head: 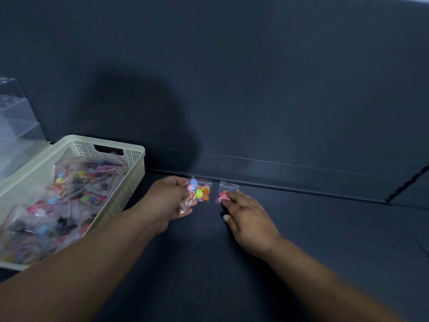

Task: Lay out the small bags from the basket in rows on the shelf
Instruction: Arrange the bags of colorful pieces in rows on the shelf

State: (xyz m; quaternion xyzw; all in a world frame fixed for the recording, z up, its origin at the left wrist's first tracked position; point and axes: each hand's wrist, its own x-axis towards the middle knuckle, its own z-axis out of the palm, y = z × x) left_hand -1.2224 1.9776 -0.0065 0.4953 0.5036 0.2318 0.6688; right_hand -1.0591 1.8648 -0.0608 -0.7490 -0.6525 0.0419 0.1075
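Left hand point(173, 201) is pinching a bag of coloured dots point(200, 192) at the shelf's point(325, 240) back edge, just left of the bag point(226, 192) the right hand's point(248, 217) spread fingers are pressing down.

The left hand point(170, 201) gripped a few clear bags point(200, 192) of coloured discs, held just above the dark shelf point(325, 228). Just right of it, the right hand point(248, 219) lay flat, its fingertips point(228, 195) pressing a single bag point(226, 192) down beside the back ledge. Left of the left forearm stood a cream basket point(130, 182), full of more bags.
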